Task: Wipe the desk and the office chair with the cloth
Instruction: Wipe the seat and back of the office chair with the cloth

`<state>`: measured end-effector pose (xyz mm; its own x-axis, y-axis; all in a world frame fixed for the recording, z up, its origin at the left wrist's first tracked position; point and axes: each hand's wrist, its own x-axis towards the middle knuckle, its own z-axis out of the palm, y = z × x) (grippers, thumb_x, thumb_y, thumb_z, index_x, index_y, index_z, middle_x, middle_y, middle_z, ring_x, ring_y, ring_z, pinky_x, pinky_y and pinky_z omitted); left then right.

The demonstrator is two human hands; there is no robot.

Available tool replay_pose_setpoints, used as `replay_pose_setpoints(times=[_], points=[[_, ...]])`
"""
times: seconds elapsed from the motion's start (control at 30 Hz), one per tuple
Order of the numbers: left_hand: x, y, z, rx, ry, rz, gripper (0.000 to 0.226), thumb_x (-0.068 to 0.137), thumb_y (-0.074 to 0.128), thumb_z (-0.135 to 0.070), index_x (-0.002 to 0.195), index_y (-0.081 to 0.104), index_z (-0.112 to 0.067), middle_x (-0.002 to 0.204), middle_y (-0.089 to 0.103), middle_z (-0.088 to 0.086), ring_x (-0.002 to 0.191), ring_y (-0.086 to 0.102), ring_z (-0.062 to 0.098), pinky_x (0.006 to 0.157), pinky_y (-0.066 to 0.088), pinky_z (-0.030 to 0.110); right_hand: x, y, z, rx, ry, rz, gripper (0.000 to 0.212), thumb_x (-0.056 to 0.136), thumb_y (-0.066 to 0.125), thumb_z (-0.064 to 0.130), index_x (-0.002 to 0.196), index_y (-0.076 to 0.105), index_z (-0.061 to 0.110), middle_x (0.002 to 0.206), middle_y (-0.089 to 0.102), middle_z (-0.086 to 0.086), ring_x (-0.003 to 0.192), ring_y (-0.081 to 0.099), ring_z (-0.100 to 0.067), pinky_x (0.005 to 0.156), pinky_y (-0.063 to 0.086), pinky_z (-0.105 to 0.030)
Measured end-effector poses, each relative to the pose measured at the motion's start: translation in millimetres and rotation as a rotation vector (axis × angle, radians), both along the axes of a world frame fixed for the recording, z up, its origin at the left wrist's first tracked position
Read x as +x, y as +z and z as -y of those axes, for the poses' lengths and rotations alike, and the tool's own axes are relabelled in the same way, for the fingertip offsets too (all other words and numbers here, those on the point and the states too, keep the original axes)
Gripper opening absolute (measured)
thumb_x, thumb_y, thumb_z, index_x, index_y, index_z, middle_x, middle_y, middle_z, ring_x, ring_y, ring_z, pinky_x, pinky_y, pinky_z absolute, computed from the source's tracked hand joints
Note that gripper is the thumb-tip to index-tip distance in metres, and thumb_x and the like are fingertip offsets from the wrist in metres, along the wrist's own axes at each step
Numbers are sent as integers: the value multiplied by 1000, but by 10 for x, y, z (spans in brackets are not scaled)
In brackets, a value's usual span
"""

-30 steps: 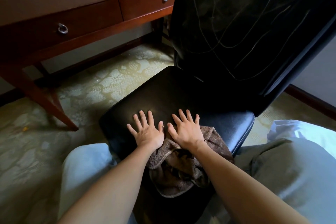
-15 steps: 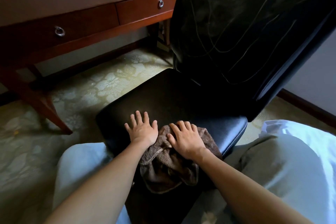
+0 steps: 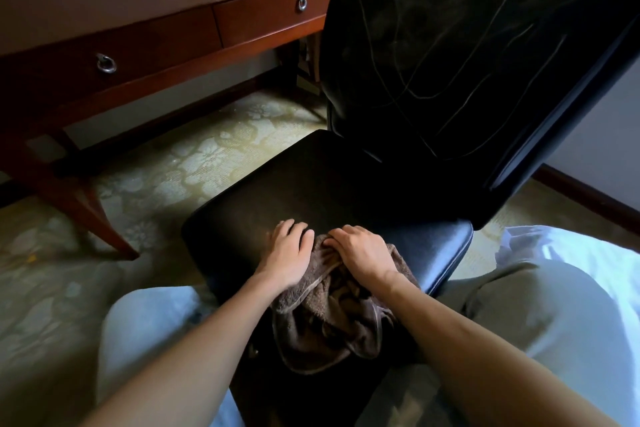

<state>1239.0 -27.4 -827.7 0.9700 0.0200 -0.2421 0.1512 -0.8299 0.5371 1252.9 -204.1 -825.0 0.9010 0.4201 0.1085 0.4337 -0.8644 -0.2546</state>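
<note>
Fingers that lay splayed flat a second ago are now curled in. The right hand (image 3: 360, 253) bunches the brown cloth (image 3: 329, 315) at the office chair (image 3: 311, 184) seat's 6 o'clock edge. The left hand (image 3: 289, 253) is fisted on bare leather, its heel on the cloth's edge. The desk (image 3: 138, 10) stands at 10 o'clock.

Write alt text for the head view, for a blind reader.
A person's right hand grips a brown cloth on the front edge of a black chair seat; the left hand lies with curled fingers at the cloth's left edge. A wooden desk stands beyond.
</note>
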Motion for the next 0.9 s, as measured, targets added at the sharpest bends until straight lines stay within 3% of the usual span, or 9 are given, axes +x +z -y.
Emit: replay_pose_setpoints(times=[0.1, 0.23, 0.3, 0.37, 0.4, 0.47, 0.6, 0.73, 0.9], points=[[-77, 31, -32, -172, -26, -37, 55, 107, 28, -48, 145, 49, -15, 161, 31, 4, 152, 15, 18, 124, 12, 36, 72, 131, 53, 54, -20, 11, 33, 105, 42, 44, 106, 66, 21, 95, 67, 1, 89, 67, -24, 73, 53, -39], [-58, 246, -45, -276, -7, -91, 85, 90, 32, -80, 145, 48, -18, 147, 50, 5, 139, 42, 24, 113, 34, 37, 201, 337, 89, 113, -38, 78, 34, 105, 42, 44, 105, 65, 19, 94, 68, 0, 84, 68, -25, 71, 54, -40], [-1, 403, -1, -362, 37, -111, 71, 95, 45, -68, 142, 49, -16, 138, 55, 3, 130, 50, 21, 106, 39, 34, 245, 486, 127, 175, -48, 98, 35, 104, 41, 45, 103, 65, 19, 93, 66, 2, 85, 67, -23, 72, 53, -37], [65, 529, 66, -438, 42, -33, 50, 93, 55, -61, 106, 61, -13, 107, 66, 4, 104, 62, 24, 88, 47, 40, 263, 640, 169, 208, -68, 105, 32, 104, 42, 44, 104, 65, 22, 94, 66, 4, 89, 66, -22, 73, 51, -35], [92, 582, 100, -464, 48, 37, 53, 89, 58, -62, 92, 60, -10, 92, 67, 9, 92, 64, 28, 80, 49, 43, 268, 699, 189, 206, -88, 98, 32, 104, 42, 45, 104, 65, 23, 96, 67, 4, 92, 66, -22, 75, 50, -36], [159, 674, 171, -430, 87, 135, 44, 87, 60, -58, 82, 61, -15, 76, 66, 3, 80, 64, 25, 69, 48, 38, 279, 813, 232, 216, -140, 34, 34, 105, 39, 48, 105, 63, 24, 103, 69, 2, 99, 65, -23, 80, 49, -38], [309, 990, 325, -267, 93, 256, 25, 99, 52, -47, 93, 63, -26, 82, 69, -7, 81, 63, 17, 72, 50, 35, 335, 1099, 344, 344, -163, -123, 49, 100, 35, 63, 123, 56, 25, 116, 69, -3, 108, 63, -24, 90, 48, -38], [480, 1330, 485, -232, 49, 375, 18, 102, 50, -43, 101, 61, -28, 92, 70, -7, 88, 63, 19, 75, 50, 36, 415, 1428, 507, 302, -104, -167, 75, 84, 42, 82, 137, 44, 27, 123, 63, -1, 111, 61, -21, 97, 49, -38], [627, 1689, 628, -138, -138, 447, 19, 101, 53, -35, 119, 55, -28, 111, 68, -1, 103, 62, 25, 87, 50, 42, 523, 1762, 691, 329, -102, 1, 66, 86, 67, 59, 135, 43, 21, 115, 70, -2, 103, 67, -21, 88, 54, -37]])
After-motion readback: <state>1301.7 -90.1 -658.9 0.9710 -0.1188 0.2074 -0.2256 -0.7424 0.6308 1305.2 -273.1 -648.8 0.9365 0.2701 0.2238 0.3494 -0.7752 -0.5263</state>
